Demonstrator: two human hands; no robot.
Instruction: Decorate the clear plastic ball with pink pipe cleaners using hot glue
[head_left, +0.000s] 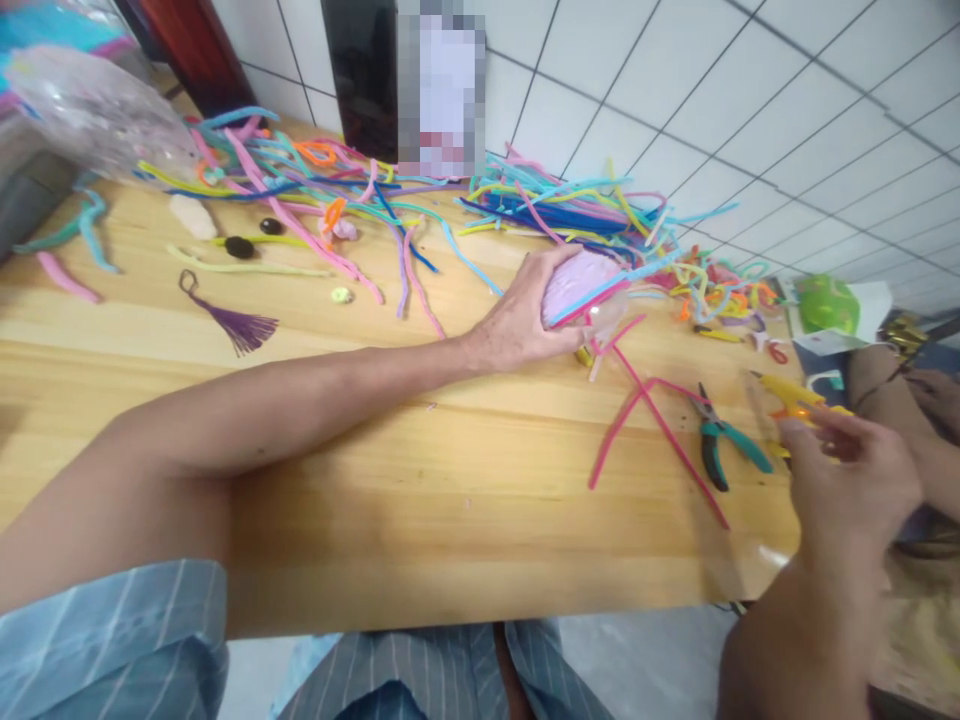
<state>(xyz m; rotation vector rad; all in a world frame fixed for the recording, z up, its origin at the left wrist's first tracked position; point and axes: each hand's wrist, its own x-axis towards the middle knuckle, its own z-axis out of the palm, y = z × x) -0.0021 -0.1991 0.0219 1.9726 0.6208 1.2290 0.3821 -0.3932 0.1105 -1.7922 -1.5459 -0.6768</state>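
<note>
My left hand (517,315) is wrapped round a rounded lavender craft piece (581,283). Along its edge run a light blue and a pink pipe cleaner. At the right side of the table, my right hand (851,480) grips a yellow glue gun (787,392), its nozzle pointing left. Between the hands lie crossed dark pink pipe cleaners (646,392). Pliers with teal and black handles (715,437) rest beside them, the jaws near one pink strand. My right fingers partly hide the glue gun's handle.
Colourful pipe cleaners (555,205) are heaped along the tiled wall. On the left are a purple tassel (236,322), two black oval pieces and a clear plastic bag (97,115). A green object (826,303) stands far right, near another person's arm (877,400).
</note>
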